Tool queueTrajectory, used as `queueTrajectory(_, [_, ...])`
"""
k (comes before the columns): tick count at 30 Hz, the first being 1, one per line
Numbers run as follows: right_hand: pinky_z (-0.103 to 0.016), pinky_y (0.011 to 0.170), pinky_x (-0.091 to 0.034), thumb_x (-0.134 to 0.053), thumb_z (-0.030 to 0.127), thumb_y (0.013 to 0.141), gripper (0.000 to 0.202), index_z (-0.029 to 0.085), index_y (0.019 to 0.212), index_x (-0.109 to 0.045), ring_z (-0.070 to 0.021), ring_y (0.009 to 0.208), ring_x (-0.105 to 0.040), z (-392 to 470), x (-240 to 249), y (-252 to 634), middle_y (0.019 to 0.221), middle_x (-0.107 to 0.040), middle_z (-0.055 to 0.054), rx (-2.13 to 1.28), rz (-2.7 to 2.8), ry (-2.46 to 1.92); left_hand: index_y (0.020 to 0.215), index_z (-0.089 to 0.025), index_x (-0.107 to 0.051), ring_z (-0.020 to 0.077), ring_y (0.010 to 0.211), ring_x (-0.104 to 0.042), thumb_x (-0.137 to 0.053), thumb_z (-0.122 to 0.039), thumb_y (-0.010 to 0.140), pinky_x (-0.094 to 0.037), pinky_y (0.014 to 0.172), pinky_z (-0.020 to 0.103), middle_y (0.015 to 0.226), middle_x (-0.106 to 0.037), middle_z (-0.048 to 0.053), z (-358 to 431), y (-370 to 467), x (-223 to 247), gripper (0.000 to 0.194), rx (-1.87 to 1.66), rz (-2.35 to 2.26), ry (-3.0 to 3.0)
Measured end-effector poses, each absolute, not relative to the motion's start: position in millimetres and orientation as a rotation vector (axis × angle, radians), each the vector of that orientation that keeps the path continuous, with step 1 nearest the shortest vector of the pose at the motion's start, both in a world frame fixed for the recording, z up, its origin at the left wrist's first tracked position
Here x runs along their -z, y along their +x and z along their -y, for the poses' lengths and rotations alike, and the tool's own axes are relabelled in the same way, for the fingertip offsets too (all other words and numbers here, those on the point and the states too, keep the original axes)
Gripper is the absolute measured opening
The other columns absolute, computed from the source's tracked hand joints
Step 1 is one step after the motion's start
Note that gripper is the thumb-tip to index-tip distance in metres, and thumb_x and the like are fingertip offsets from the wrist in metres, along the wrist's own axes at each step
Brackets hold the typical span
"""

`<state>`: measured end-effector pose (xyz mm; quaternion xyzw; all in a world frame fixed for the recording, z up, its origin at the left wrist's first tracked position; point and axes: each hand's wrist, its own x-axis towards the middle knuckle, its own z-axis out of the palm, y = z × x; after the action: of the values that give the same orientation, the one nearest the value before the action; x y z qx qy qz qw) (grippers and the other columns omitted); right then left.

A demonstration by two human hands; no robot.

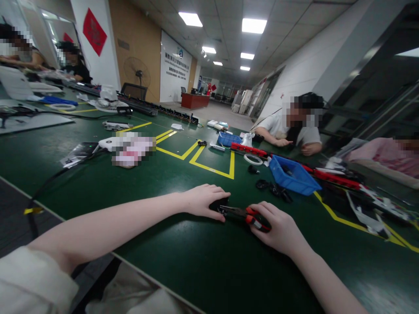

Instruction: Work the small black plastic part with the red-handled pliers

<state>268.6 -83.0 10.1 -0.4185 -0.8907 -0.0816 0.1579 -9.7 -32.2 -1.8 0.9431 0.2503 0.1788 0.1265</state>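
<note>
Near the middle of the green table, my left hand (206,201) is closed around a small black part (218,203), its thumb below and fingers above. What kind of part it is does not show. My right hand (278,224) grips a pair of pliers (253,218) by the red and black handles. The jaws of the pliers point left and meet the black part at its right side; whether they are clamped on it I cannot tell. Behind my right hand lie several black pieces (275,189).
A blue bin (296,176) with dark items stands right of centre, by red strips (248,149) and a tape roll (253,159). Yellow tape marks (212,170) the table. A phone (132,152) lies left, beside a black cable (49,181). A person (294,122) sits across.
</note>
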Motion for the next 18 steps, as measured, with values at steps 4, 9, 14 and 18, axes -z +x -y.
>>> queueTrajectory(4, [-0.034, 0.073, -0.053, -0.058, 0.028, 0.077, 0.034, 0.021, 0.110, -0.058, -0.0215, 0.088, -0.064, 81.7, -9.3, 269.9, 0.103, -0.066, -0.008, 0.214, 2.525, -1.163, 0.136, -0.015, -0.047, 0.0279, 0.118, -0.054, -0.064, -0.056, 0.081, -0.041, 0.098, 0.038, 0.131, -0.055, 0.015, 30.6, -9.6, 5.4, 0.070, -0.589, -0.680, 2.758])
queueTrajectory(9, [-0.037, 0.074, -0.050, -0.061, 0.030, 0.076, 0.034, 0.021, 0.109, -0.060, -0.0228, 0.087, -0.064, 81.3, -11.9, 267.7, 0.101, -0.068, -0.008, 0.334, 2.532, -1.131, 0.125, -0.016, -0.058, 0.0247, 0.116, -0.056, -0.067, -0.048, 0.082, -0.044, 0.098, 0.035, 0.129, -0.058, 0.013, 30.5, -8.8, 6.7, 0.054, -0.666, -0.610, 2.742])
queueTrajectory(14, [-0.040, 0.083, -0.045, -0.063, 0.036, 0.079, 0.032, 0.021, 0.108, -0.060, -0.0233, 0.091, -0.063, 80.8, -12.0, 265.4, 0.100, -0.068, -0.008, 0.397, 2.525, -1.093, 0.110, -0.014, -0.065, 0.0231, 0.113, -0.058, -0.067, -0.047, 0.082, -0.047, 0.095, 0.033, 0.123, -0.061, 0.013, 32.1, -8.2, 5.9, 0.043, -0.682, -0.602, 2.715])
queueTrajectory(18, [-0.043, 0.088, -0.042, -0.065, 0.041, 0.079, 0.033, 0.021, 0.104, -0.061, -0.0238, 0.091, -0.061, 79.9, -11.1, 264.6, 0.096, -0.068, -0.008, 0.436, 2.530, -1.075, 0.105, -0.014, -0.064, 0.0234, 0.113, -0.058, -0.064, -0.048, 0.084, -0.045, 0.097, 0.035, 0.118, -0.063, 0.012, 28.9, -7.4, 7.7, 0.040, -0.685, -0.585, 2.761])
